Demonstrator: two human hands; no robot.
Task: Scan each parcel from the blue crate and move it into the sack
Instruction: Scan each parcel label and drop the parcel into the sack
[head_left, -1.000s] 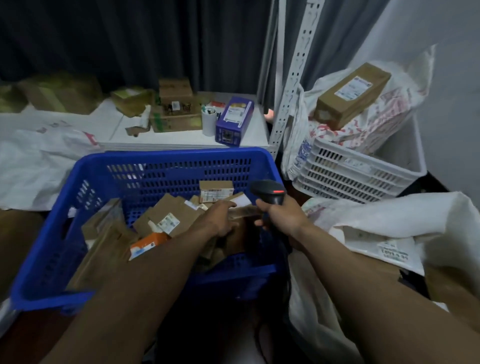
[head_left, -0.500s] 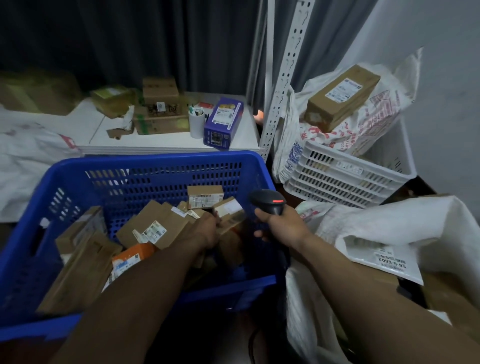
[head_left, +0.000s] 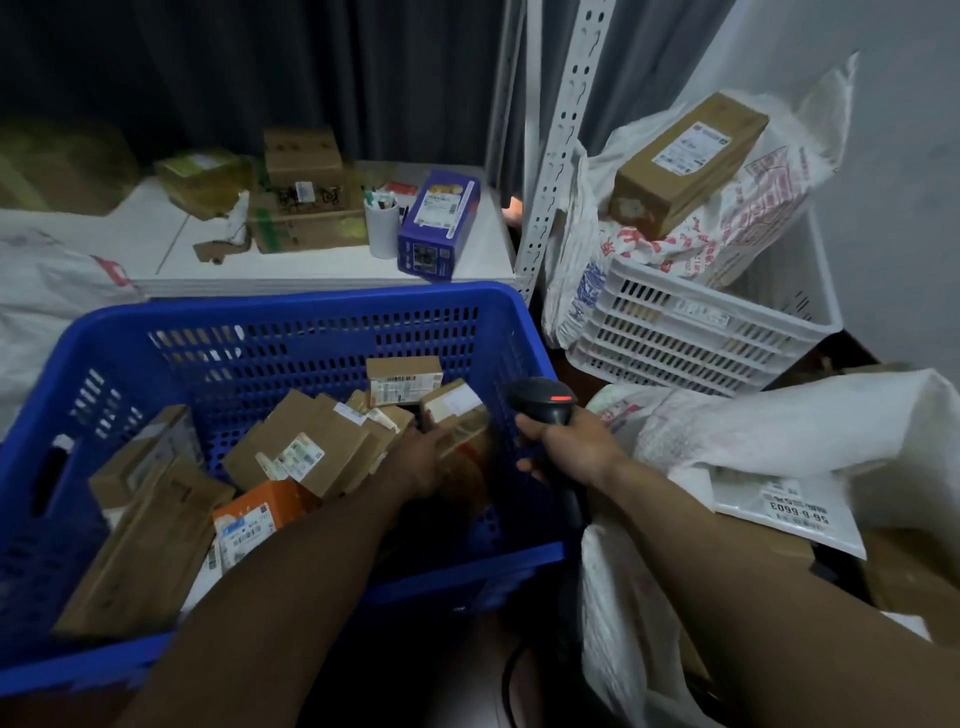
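Head view, parcel-filled blue crate (head_left: 311, 306), left grip (head_left: 418, 462) clasping parcel (head_left: 453, 410), right grip (head_left: 571, 452) clasping scanner (head_left: 543, 401)

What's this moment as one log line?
left hand grips cardboard parcel in blue crate | right hand holds barcode scanner | white sack alongside

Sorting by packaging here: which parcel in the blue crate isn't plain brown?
The orange box, toward the blue crate's near side; the rest there are brown cardboard.

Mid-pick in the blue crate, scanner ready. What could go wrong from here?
Pulling the small parcel that the left hand grips may topple the leaning boxes beside it. The scanner in the right hand might read a neighbouring label instead. The sack looks slumped, so a drop could miss.
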